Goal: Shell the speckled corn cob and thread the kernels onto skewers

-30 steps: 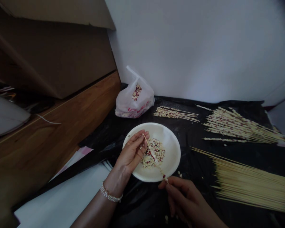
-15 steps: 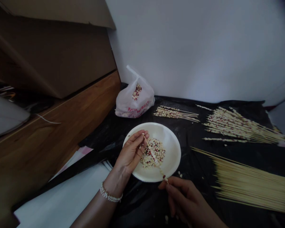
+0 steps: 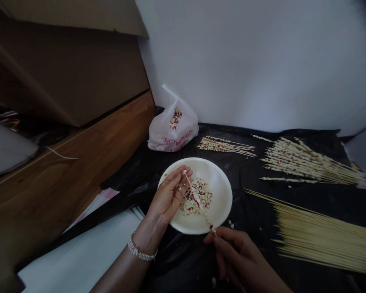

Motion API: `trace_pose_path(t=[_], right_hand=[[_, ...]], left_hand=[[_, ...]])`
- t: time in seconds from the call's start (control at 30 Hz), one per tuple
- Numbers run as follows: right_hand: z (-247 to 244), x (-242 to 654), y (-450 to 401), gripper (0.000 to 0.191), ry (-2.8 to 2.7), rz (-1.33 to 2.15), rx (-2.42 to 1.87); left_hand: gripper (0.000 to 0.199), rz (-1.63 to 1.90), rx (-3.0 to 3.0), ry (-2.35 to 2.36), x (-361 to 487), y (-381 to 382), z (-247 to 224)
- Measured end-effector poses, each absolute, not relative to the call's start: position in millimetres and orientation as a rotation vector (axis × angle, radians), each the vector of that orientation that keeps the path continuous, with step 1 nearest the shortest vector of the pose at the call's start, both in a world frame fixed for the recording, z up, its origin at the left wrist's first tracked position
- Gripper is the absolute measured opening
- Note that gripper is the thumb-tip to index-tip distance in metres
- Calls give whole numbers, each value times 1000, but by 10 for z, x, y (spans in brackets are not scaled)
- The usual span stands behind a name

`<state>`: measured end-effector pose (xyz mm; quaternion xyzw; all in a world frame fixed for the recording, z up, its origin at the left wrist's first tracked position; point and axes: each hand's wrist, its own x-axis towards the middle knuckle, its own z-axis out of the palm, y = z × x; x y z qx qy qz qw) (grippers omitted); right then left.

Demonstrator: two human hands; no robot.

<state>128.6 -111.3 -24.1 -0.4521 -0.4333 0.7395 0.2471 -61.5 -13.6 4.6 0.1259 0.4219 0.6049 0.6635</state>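
My right hand (image 3: 236,252) pinches the lower end of a thin wooden skewer (image 3: 187,180), which slants up over the bowl. Cream and dark-red kernels are threaded along it, with a bare stretch below the tip and one pale kernel on the tip itself. Around that tip are the fingers of my left hand (image 3: 168,194), loosely curled, with another pale kernel among them. Below both, a white bowl (image 3: 222,191) holds a heap of loose kernels (image 3: 204,191), partly hidden by my left hand.
Bare skewers (image 3: 326,236) lie in a wide bundle at right. Behind them is a large pile of threaded skewers (image 3: 295,158), with a smaller bunch (image 3: 215,144) further left. A tied plastic bag (image 3: 173,130) of kernels stands behind the bowl. A cardboard box (image 3: 67,69) looms at upper left.
My left fingers have loosened slightly and lifted a little at the skewer's tip, where a pale kernel now shows. My right hand and the skewer have hardly moved.
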Motion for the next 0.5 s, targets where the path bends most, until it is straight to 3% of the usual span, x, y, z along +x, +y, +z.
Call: trace_pose_path(t=[0.13, 0.23, 0.33, 0.5], right_hand=[[-247, 1283, -1114, 60, -1159, 2010, -1264], [-250, 1287, -1123, 58, -1147, 1996, -1261], [-252, 1293, -1127, 56, -1151, 1972, -1258], [-259, 1294, -1115, 55, -1156, 1984, -1237]], left_hand=[[67, 1296, 290, 896, -634, -152, 16], [81, 1272, 299, 887, -630, -162, 12], [74, 1271, 278, 906, -615, -162, 32], [35, 1282, 243, 952, -591, -150, 71]])
